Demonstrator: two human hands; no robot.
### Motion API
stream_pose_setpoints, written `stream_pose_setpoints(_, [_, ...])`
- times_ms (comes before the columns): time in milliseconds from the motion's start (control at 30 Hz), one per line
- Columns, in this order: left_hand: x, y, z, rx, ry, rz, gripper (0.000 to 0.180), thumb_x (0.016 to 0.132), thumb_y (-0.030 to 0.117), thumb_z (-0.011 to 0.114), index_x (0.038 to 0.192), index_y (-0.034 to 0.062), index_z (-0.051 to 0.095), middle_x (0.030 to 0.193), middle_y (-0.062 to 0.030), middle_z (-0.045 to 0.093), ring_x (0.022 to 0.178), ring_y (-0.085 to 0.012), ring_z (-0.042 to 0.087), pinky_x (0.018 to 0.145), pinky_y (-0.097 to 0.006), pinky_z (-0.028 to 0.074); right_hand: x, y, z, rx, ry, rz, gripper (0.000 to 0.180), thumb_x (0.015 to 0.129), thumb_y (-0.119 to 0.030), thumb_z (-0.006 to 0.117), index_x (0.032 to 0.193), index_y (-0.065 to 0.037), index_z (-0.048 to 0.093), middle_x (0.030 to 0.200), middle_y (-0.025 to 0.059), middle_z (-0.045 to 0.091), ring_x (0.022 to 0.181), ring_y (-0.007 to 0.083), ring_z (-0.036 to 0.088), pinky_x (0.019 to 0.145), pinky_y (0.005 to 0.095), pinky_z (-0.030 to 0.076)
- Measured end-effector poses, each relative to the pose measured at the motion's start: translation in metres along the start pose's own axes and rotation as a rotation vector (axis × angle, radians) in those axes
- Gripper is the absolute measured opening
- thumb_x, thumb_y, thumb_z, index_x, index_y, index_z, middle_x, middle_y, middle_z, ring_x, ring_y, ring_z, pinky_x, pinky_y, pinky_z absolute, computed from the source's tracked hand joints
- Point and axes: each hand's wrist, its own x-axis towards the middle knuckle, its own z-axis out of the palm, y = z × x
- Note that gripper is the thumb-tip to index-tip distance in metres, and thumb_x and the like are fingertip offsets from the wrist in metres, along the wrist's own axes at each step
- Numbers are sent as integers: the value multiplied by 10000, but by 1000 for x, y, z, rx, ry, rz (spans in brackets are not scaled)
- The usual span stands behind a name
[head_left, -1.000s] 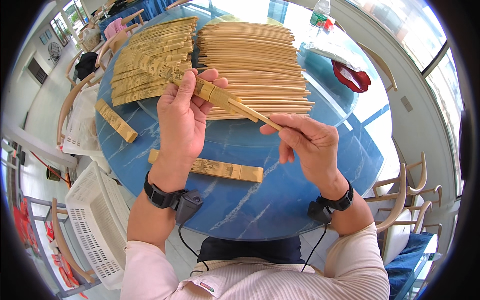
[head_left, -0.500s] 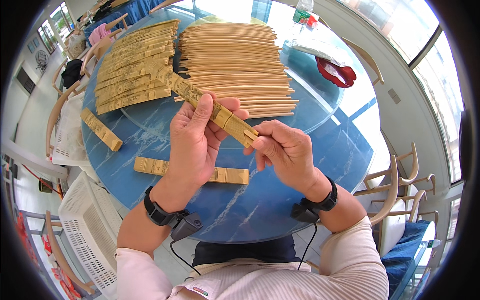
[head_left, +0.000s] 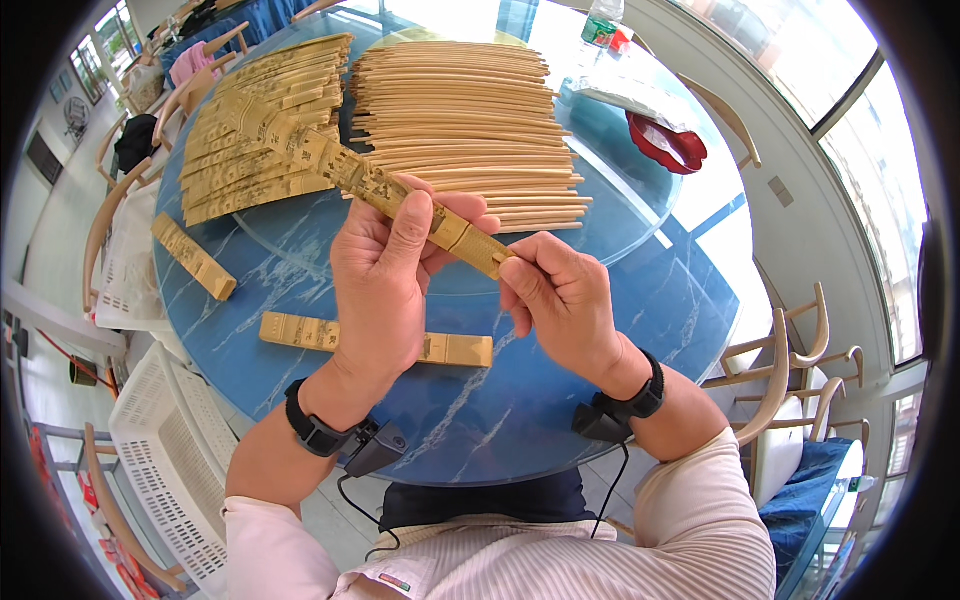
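Note:
A long, flat gold paper sleeve [head_left: 375, 187] with dark printed patterns slants across in front of me, its far end over a fanned pile of similar sleeves [head_left: 262, 140]. My left hand [head_left: 385, 265] is closed round its middle, thumb on top and fingers beneath. At the near end, the thumb and forefinger of my right hand [head_left: 562, 300] pinch the sleeve's tip, partly covering a small flap there. Right of the pile lies a broad row of thin wooden sticks [head_left: 465, 130]. Another gold strip [head_left: 455, 349] lies on the table below my left hand, partly hidden by my wrist.
The round blue marbled table [head_left: 530, 420] carries another short gold strip [head_left: 193, 256] at left. At the far right stand a plastic bottle [head_left: 602, 25] and a red scalloped dish [head_left: 668, 148]. White plastic baskets [head_left: 165, 455] sit left of the table; wooden chairs [head_left: 775, 375] stand around it.
The sleeve's far end now reaches further up and left over the pile. My right fingers have closed over the flap at its near end, which showed more before.

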Motion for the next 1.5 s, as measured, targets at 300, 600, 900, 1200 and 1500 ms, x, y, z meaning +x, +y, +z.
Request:
stream_pose_setpoints(300, [-12,-15,3,201,-36,36,173,1057,77,736,1218,21,710,1086,-31,743,944,-77,688,855,-255,583,2,3,0,27,33,46,162,1123,-118,620,1029,8,661,743,30,672,557,74,582,498,246,455])
stream_pose_setpoints(600, [-12,-8,0,510,-114,85,193,1022,28,752,1211,2,722,1031,-59,740,916,-125,716,820,-281,592,7,3,0,56,-6,128,137,1076,-98,703,1141,21,681,858,27,707,646,66,606,579,231,494])
stream_pose_setpoints(900, [-15,-10,-3,644,-149,103,217,1015,65,774,1218,-9,751,1070,-58,784,949,-127,732,866,-295,601,11,11,-6,28,-13,165,94,1018,-23,723,1080,45,706,867,72,754,651,95,643,587,258,521])
stream_pose_setpoints(1200, [-7,-2,-2,446,-80,-7,262,1003,30,783,1231,-23,665,1044,-65,767,945,-100,705,822,-276,594,6,2,-3,28,28,156,43,999,-10,737,987,24,713,779,47,724,608,93,630,555,243,499])
stream_pose_setpoints(1500, [22,18,-28,368,-15,143,208,1045,148,767,1008,15,612,879,-22,719,735,-59,634,668,-247,584,11,9,-4,-48,6,204,69,998,-33,751,999,19,706,753,24,680,592,75,597,529,241,472])
